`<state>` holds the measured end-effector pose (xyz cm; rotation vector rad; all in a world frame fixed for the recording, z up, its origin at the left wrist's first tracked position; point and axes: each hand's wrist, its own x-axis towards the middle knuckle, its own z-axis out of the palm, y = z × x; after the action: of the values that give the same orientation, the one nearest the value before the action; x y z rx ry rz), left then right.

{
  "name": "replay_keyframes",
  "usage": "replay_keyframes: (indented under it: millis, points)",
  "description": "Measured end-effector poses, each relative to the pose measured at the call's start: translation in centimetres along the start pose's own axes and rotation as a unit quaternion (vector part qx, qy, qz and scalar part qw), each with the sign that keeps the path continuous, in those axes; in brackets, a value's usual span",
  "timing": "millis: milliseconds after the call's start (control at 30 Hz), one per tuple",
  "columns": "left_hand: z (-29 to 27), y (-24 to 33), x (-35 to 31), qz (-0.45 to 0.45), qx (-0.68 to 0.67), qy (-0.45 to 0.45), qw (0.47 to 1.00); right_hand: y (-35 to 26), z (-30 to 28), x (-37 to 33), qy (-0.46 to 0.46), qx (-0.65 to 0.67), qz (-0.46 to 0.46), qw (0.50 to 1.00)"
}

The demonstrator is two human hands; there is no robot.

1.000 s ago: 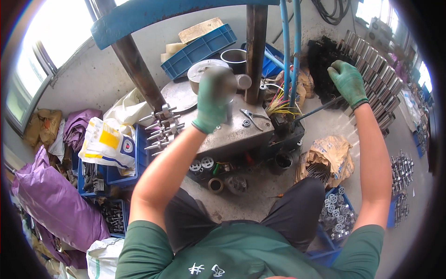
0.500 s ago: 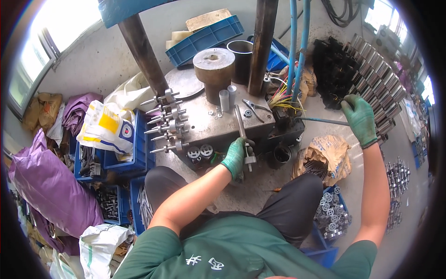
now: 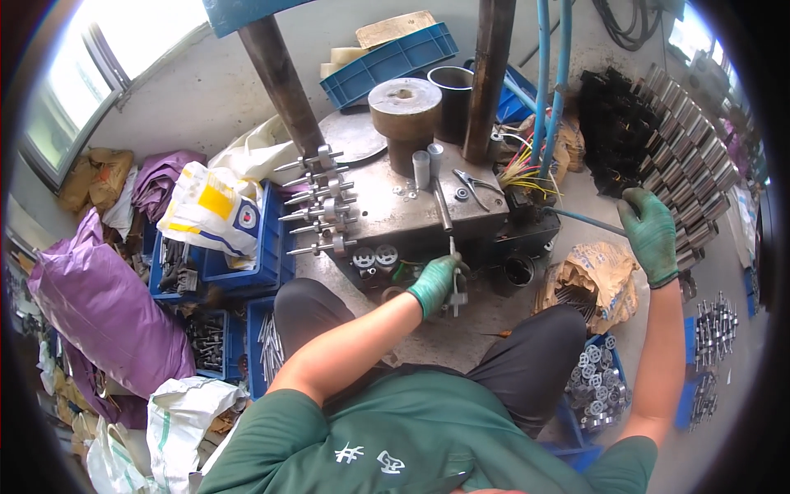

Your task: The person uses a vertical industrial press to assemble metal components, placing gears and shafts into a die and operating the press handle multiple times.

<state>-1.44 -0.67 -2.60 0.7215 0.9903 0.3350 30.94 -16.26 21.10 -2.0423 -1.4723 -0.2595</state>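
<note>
My left hand (image 3: 434, 284), in a green glove, is closed round a metal shaft with a disc (image 3: 457, 298). Its thin upper end points at a metal tube (image 3: 443, 206) that lies over the front edge of the steel press table (image 3: 387, 216). My right hand (image 3: 652, 239), also gloved in green, is closed on the end of a blue-grey lever (image 3: 588, 221) reaching out from the right of the press. Similar shafts with discs (image 3: 325, 204) lie in a row along the table's left edge. Pliers (image 3: 479, 183) and a small ring (image 3: 461, 194) rest near its right corner.
Two grey cups (image 3: 421, 169) stand before a thick steel cylinder (image 3: 405, 107). Blue crates (image 3: 271, 239) and a purple sack (image 3: 111, 305) crowd the left. On the right are a paper sack of rods (image 3: 605, 276), a crate of discs (image 3: 594, 383) and stacked metal cylinders (image 3: 691, 140).
My left hand has drawn the shaft down towards me, so its thin end now shows apart from the tube. My right hand stays at the lever. The whole view has shifted slightly.
</note>
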Motion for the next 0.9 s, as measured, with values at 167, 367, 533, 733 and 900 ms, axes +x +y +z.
replay_keyframes:
  millis: [167,367,533,733,900]
  points:
    - [-2.6,3.6,-7.2,0.345,0.325,-0.016,0.880,0.3,0.1,-1.4,-0.030,0.021,-0.022,0.999]
    - [-8.7,15.0,-11.7,0.383,0.019,0.147,0.912,-1.8,0.4,-2.5,-0.036,0.094,0.008,0.995]
    - [-20.6,20.4,-4.9,0.297,-0.295,0.121,0.900,-3.0,0.1,-3.0,-0.030,0.098,0.001,0.995]
    - [-26.4,20.3,0.5,0.231,-0.362,0.086,0.899,-2.6,0.5,-4.4,-0.031,0.072,0.004,0.997]
    - [-29.9,17.6,-0.3,0.321,-0.293,0.023,0.900,-6.4,1.8,-5.6,0.070,-0.171,-0.297,0.937]
